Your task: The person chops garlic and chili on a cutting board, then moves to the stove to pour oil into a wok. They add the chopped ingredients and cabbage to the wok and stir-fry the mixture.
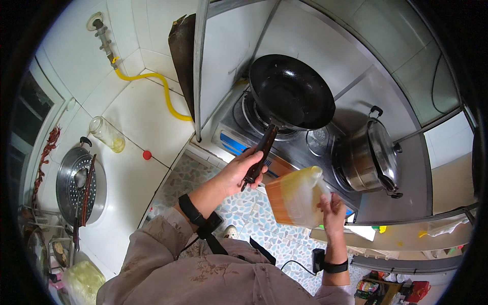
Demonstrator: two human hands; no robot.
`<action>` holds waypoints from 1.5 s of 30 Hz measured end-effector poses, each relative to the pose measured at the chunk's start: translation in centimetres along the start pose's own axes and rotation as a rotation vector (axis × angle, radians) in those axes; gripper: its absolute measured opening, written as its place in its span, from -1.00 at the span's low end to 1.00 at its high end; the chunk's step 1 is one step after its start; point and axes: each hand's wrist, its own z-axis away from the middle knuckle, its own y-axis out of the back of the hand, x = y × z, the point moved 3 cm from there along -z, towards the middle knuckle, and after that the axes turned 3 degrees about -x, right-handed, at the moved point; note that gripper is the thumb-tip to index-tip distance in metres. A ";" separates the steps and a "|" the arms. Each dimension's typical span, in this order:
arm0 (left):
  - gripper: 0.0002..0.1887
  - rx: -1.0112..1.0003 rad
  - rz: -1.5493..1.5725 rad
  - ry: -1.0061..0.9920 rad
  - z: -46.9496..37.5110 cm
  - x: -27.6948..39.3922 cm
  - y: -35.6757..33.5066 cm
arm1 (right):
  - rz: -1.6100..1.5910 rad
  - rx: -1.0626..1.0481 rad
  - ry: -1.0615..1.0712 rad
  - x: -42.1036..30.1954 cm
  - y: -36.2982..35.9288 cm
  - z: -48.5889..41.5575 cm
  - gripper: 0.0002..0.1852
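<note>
My left hand grips the dark handle of a black wok. The wok is tilted over the left burner of a gas stove, and its inner surface looks dark and shiny. My right hand is closed around the grip of a translucent plastic jug. Orange-yellow liquid shows inside this jug, which is in front of the stove, below the wok and apart from it. A pale yellow cap or spout sits at the jug's top.
A lidded steel pot stands on the right burner. On the left counter are a glass jar with a little yellow liquid, a red cap, and a perforated steel pan holding a ladle and chopsticks. A yellow gas hose runs behind.
</note>
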 end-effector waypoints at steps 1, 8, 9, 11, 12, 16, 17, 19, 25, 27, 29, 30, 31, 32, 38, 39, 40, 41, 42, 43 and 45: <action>-0.70 -0.003 0.010 0.009 -0.2 -0.3 0.2 | -0.047 -0.017 -0.033 0.6 -0.5 0.4 -0.79; -0.63 0.487 -1.049 -0.216 4.1 0.4 7.8 | -0.101 -0.061 -0.112 4.2 -3.0 2.4 -0.78; -0.74 0.619 -1.378 -0.232 5.8 1.2 9.7 | -0.121 -0.081 -0.109 4.8 -3.5 2.7 -0.77; -0.85 0.938 -1.543 -0.414 9.9 2.8 13.2 | -0.155 -0.126 -0.111 6.0 -4.8 3.4 -0.79; -0.87 1.043 -1.523 -0.350 11.6 3.6 15.3 | -0.126 -0.150 -0.064 6.4 -5.7 3.6 -0.80; -0.77 1.297 -1.699 -0.323 15.9 6.5 21.3 | -0.218 -0.145 -0.081 8.2 -8.4 4.0 -0.80; -0.75 1.297 -1.785 -0.346 16.1 7.0 22.5 | -0.179 -0.201 -0.105 8.5 -9.0 4.0 -0.79; -0.72 1.204 -1.848 -0.316 16.0 7.5 24.7 | -0.124 -0.288 -0.131 9.0 -10.3 3.9 -0.78; -0.70 1.030 -1.857 -0.164 15.4 7.6 27.7 | 0.215 -0.368 -0.051 10.2 -14.4 3.7 -0.76; -0.70 1.062 -1.837 -0.186 15.7 7.6 27.6 | 0.272 -0.389 0.005 10.0 -15.7 3.8 -0.75; -0.69 1.124 -1.761 -0.173 15.9 7.6 27.6 | 0.288 -0.422 -0.010 9.8 -17.1 3.7 -0.74; -0.69 1.159 -1.732 -0.182 16.1 7.7 27.6 | 0.288 -0.427 0.002 9.5 -17.8 3.6 -0.74; -0.69 1.158 -1.688 -0.189 16.2 7.7 27.8 | 0.285 -0.433 0.019 9.3 -18.5 3.5 -0.74; -0.69 1.159 -1.648 -0.204 16.4 7.8 28.0 | 0.255 -0.462 0.005 9.2 -19.1 3.4 -0.72; -0.70 1.178 -1.281 -0.307 18.9 8.9 30.3 | 0.305 -0.477 0.151 8.4 -21.9 2.9 -0.70; -0.71 1.186 -1.285 -0.314 19.3 9.0 30.4 | 0.288 -0.484 0.151 8.4 -22.2 2.8 -0.70; -0.71 1.275 -1.546 -0.362 19.8 9.3 29.9 | 0.271 -0.489 0.148 8.3 -22.5 2.8 -0.70; -0.71 1.343 -1.809 -0.418 20.0 9.3 29.2 | 0.255 -0.493 0.143 8.1 -22.7 2.7 -0.70; -0.72 1.404 -2.061 -0.412 20.0 9.1 28.7 | 0.268 -0.496 0.169 7.9 -23.0 2.7 -0.70; -0.73 1.297 -2.048 -0.518 19.8 8.8 28.3 | 0.281 -0.497 0.195 7.6 -23.2 2.7 -0.70; -0.75 1.103 -1.978 -0.635 18.7 8.2 27.9 | 0.286 -0.503 0.215 7.0 -23.7 2.6 -0.70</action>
